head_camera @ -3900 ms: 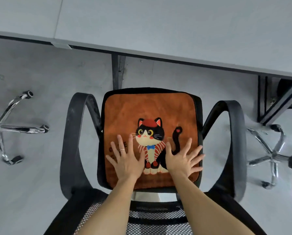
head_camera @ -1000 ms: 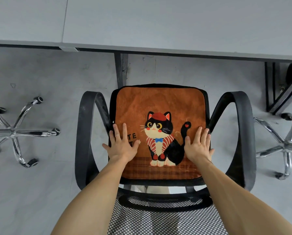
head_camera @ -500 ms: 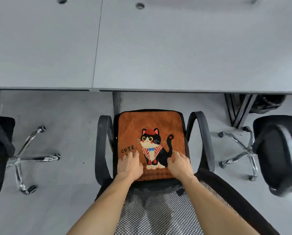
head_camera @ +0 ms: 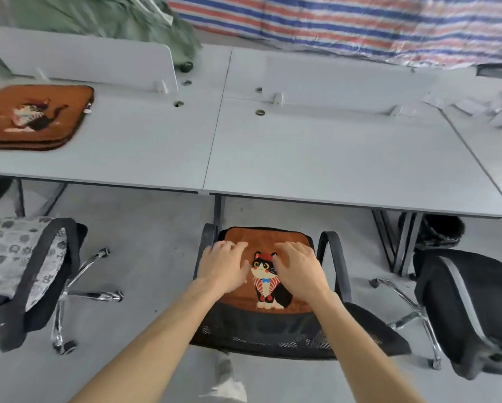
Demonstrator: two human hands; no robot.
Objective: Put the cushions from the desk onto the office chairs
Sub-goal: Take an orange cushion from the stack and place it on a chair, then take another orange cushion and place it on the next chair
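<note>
Both hands, left and right, rest flat and open-fingered on the seated cushion, so next up's probably grabbing from the desk stack.

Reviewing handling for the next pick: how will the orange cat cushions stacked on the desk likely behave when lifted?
The stacked cushions look thin and fabric-covered with soft rounded edges, so each will probably flop if gripped by one edge. They seem light for their area. Two appear stacked, so the top one may drag the lower along the smooth desk.
</note>
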